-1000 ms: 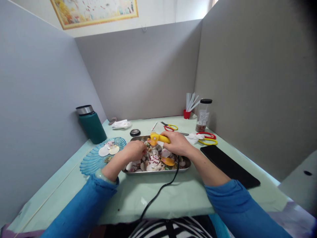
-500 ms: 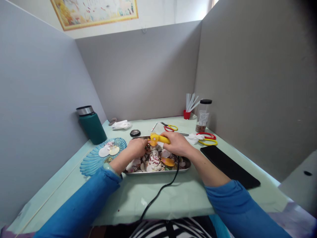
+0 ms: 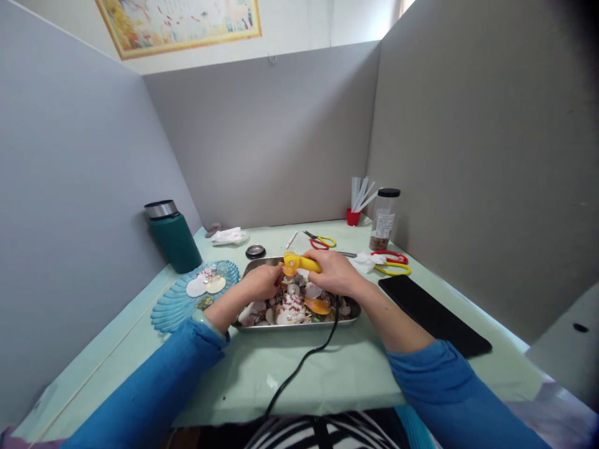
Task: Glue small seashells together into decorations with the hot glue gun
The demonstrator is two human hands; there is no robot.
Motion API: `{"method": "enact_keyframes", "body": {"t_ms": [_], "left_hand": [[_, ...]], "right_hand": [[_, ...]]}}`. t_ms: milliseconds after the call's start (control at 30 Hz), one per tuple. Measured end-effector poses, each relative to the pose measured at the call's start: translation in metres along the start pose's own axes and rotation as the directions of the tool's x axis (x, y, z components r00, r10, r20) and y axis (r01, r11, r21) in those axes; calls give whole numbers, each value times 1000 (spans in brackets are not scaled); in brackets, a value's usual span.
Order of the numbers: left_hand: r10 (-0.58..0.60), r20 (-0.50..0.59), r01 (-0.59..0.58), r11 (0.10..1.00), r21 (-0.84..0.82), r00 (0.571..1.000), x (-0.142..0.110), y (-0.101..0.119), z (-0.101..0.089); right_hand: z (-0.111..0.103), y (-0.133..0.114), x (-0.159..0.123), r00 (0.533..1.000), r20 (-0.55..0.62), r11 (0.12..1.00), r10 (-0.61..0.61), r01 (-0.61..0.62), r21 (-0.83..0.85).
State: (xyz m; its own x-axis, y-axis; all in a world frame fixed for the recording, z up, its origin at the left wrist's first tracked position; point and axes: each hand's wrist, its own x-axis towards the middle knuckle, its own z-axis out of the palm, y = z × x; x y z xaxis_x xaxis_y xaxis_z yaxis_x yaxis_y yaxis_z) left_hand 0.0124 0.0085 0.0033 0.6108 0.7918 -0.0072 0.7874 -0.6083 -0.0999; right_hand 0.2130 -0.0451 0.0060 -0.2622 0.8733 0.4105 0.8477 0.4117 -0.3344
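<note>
My right hand (image 3: pixel 334 271) is closed around a yellow corded glue gun (image 3: pixel 304 262), its front end pointing left over a metal tray (image 3: pixel 299 327). Close to that front end, the fingers of my left hand (image 3: pixel 262 282) are pinched together. What they hold, if anything, is too small and hidden to name. Below both hands, the tray is filled with mixed seashells (image 3: pixel 290 305), white, patterned and brown. One orange shell (image 3: pixel 317 305) lies among them. A black cord (image 3: pixel 304 358) runs from under my right hand across the tray rim to the table edge.
A blue shell-shaped dish (image 3: pixel 171 308) with several shells stands left, a green bottle (image 3: pixel 174 240) behind it. Scissors (image 3: pixel 322 241), a red cup (image 3: pixel 353 217) of glue sticks, a jar (image 3: pixel 384 218), red-and-yellow-handled scissors (image 3: pixel 393 263) and a black slab (image 3: pixel 433 315) lie behind and right.
My left hand has moved slightly up and right, its fingertips closer to the glue gun's front end. My right hand and the glue gun have hardly moved.
</note>
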Motion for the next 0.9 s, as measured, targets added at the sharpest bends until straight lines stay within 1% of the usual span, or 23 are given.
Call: {"method": "enact_keyframes", "body": {"t_ms": [167,267,333,433,500,633,700,767,833,900], "left_hand": [[49,4,-48,994,-96,999,4,1,7],[55,-30,-58,992,-112,998,6,0,8],[48,-46,-55,986,-158,998,6,-3,5],[20,-48,-31,971,-238,999,3,-12,-4],[-51,-51,35,960,-278,997,-2,-19,-11],[-131,-148,72,933,-352,980,-14,-31,-20],[-168,-166,82,899,-430,972,-17,-35,-19],[-208,-152,99,844,-527,966,-18,-37,-15],[-248,-128,115,769,-629,960,-17,-37,-10],[-283,-112,118,684,-720,953,-17,-33,-7]], "right_hand": [[1,0,0,1000,-8,1000,2,-2,1],[1,1,0,1000,-14,1000,-2,3,9],[1,0,0,1000,-18,1000,-5,5,7],[0,-1,0,1000,-19,1000,-6,6,3],[-1,-1,0,1000,-15,1000,-2,2,3],[-3,-1,-1,999,16,999,-34,34,-5],[-4,-2,-2,995,54,997,-78,79,-13],[-4,-2,-3,987,96,990,-130,134,-34],[-3,-2,-4,977,136,983,-163,173,-67],[-3,0,-5,969,184,979,-166,184,-86]]}}
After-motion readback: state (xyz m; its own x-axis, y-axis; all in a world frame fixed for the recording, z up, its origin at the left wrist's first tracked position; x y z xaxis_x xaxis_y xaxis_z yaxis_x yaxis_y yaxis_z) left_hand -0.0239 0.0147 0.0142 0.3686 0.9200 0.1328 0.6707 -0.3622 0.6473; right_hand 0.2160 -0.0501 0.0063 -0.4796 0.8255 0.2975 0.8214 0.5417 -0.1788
